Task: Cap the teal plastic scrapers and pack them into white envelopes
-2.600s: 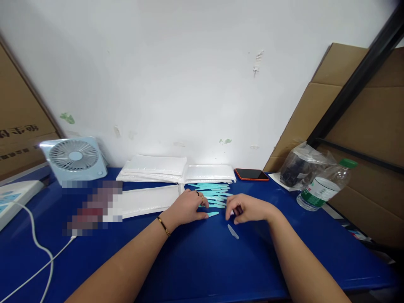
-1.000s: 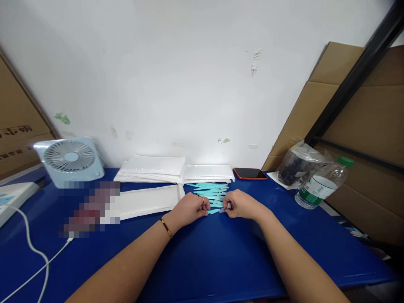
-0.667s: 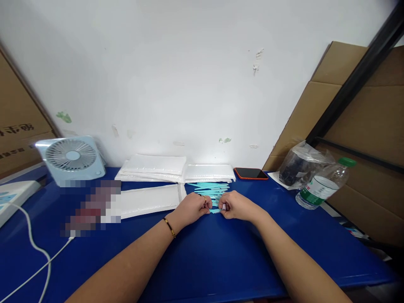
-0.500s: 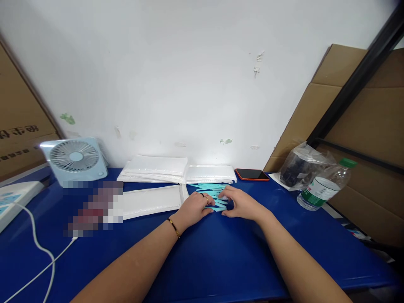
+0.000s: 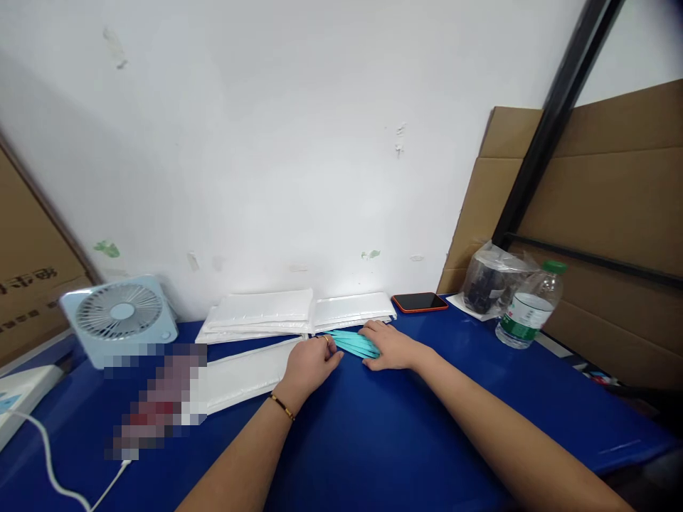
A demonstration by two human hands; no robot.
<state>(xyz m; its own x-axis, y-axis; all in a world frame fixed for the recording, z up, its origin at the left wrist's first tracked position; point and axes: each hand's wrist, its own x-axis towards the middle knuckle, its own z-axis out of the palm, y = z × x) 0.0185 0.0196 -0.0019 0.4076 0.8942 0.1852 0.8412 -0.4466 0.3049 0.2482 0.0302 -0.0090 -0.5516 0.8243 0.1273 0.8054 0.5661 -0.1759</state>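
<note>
A bundle of thin teal strips (image 5: 353, 343) lies on the blue table (image 5: 373, 441), just in front of the white padded envelopes. My left hand (image 5: 308, 364), with a ring and a gold bracelet, has its fingers curled against the bundle's left end. From the other side my right hand (image 5: 390, 345) closes over the right end, fingers on top and thumb below. The strips are squeezed together between the two hands.
Stacks of white padded envelopes (image 5: 261, 314) line the wall, and one more envelope (image 5: 245, 368) lies flat to the left. A phone (image 5: 420, 302), a plastic bag (image 5: 488, 281) and a water bottle (image 5: 526, 309) stand at right. A small fan (image 5: 120, 316) and a white cable (image 5: 48, 462) are at left.
The hands moved forward from the table front to the strip pile and pushed the spread strips into one narrow bundle. The loose pale strip near the right hand is gone from view. The camera tilted up.
</note>
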